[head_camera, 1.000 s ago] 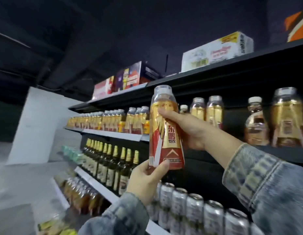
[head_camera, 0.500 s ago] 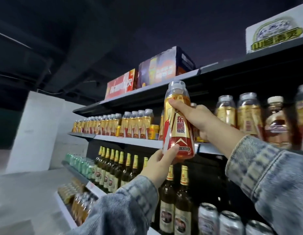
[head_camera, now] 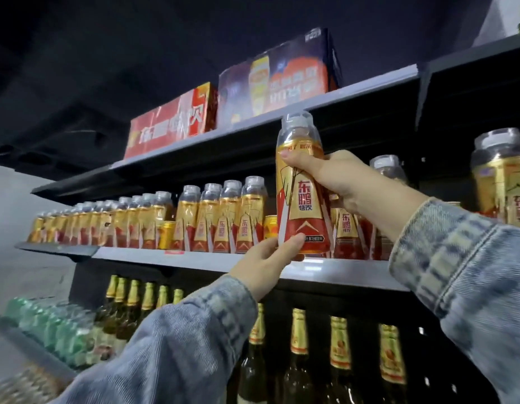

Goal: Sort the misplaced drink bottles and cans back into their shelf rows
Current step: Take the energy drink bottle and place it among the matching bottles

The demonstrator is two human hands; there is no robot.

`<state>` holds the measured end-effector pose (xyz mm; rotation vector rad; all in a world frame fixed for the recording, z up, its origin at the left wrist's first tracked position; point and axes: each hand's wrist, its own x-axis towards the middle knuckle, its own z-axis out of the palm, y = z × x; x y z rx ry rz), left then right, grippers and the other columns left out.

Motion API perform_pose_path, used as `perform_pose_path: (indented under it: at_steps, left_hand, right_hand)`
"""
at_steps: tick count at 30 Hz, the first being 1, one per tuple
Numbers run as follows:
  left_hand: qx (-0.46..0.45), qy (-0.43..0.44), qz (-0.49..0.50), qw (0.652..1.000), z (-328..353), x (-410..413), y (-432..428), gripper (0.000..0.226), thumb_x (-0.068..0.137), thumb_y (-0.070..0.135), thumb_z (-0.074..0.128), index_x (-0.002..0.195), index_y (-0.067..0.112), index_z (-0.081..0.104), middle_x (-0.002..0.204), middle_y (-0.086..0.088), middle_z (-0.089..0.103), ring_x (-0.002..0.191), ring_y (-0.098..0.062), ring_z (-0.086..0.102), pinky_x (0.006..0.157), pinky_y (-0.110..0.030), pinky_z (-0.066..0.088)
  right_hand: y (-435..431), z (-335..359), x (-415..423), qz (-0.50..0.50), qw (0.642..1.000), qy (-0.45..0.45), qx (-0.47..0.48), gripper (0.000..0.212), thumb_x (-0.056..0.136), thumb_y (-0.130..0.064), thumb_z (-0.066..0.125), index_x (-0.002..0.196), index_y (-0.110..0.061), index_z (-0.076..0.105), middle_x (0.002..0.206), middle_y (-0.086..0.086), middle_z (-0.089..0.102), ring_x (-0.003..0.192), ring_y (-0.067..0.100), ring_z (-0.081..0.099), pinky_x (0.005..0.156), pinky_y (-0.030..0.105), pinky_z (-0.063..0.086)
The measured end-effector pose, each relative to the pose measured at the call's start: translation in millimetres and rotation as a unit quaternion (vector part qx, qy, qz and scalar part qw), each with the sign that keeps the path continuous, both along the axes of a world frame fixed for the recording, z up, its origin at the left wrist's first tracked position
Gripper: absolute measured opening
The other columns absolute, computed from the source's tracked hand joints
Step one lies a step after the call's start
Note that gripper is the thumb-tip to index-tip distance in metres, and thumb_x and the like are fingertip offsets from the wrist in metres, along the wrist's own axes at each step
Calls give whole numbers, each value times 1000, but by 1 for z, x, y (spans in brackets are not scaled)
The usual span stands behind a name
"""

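2 arms in faded denim sleeves (head_camera: 171, 345) reach up from the bottom of the view. The left hand (head_camera: 264, 263) holds the base of a gold and red drink bottle (head_camera: 302, 199), its thumb curled across the lower label. The right hand (head_camera: 337, 179) grips the bottle's shoulder, fingers wrapped round from the right.

The bottle is upright with a clear cap on. Its base is just above the grey front lip of the middle shelf (head_camera: 209, 262); whether it touches the lip cannot be told. Left of the bottle and behind it runs a long row of matching bottles (head_camera: 224, 220), with a gold can (head_camera: 165, 234) standing among them.

Below the bottle, dark beer bottles (head_camera: 299, 360) with gold foil necks fill the next shelf, and green bottles (head_camera: 57, 325) show blurred further left. Above the bottle, the top shelf (head_camera: 238, 129) carries a red carton (head_camera: 171, 123) and a dark blue carton (head_camera: 282, 80). Beyond is a dark ceiling (head_camera: 107, 39) and, far left of the bottle, a pale wall (head_camera: 8, 205).
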<state>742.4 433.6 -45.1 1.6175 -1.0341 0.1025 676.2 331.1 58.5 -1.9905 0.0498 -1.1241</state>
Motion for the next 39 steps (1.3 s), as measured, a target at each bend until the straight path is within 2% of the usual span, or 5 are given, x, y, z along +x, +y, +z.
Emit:
perform_pose_path:
  at_steps: [9, 13, 24, 30, 39]
  left_hand:
    - [-14, 1, -93, 996, -1, 103, 35, 17, 90, 48, 44, 75, 39, 43, 76, 26, 49, 77, 14, 52, 82, -9, 40]
    - [-27, 19, -87, 996, 2, 164, 69, 15, 85, 54, 48, 79, 41, 47, 86, 23, 55, 89, -2, 56, 102, -37, 40]
    - [-66, 40, -11, 997, -13, 330, 174, 22, 87, 57, 37, 87, 39, 50, 103, 10, 62, 91, -1, 57, 91, -31, 40]
    - [-67, 32, 40, 996, -20, 425, 219, 55, 75, 69, 30, 110, 31, 51, 112, 5, 62, 94, -6, 57, 95, -34, 40]
    - [-176, 51, 83, 980, 22, 588, 242, 73, 90, 62, 14, 130, 13, 48, 110, -9, 62, 110, -28, 55, 103, -46, 36]
  right_hand:
    - [46, 1, 91, -74, 997, -14, 22, 72, 60, -57, 79, 109, -7, 63, 85, 8, 75, 73, 22, 73, 71, 35, 59]
    - [84, 4, 149, -64, 997, -17, 41, 75, 62, -57, 78, 114, -8, 58, 88, 7, 73, 74, 21, 71, 62, 31, 55]
    - [185, 5, 335, 18, 998, 4, 55, 79, 55, -59, 81, 112, -7, 61, 88, 8, 74, 74, 23, 72, 70, 36, 59]
    - [229, 2, 437, 49, 998, 7, 48, 114, 23, -75, 77, 115, -9, 60, 98, 10, 72, 81, 28, 72, 79, 44, 58]
    - [251, 23, 559, 38, 999, -35, -10, 89, 45, -64, 79, 113, -12, 58, 93, 7, 73, 80, 27, 72, 79, 42, 58]
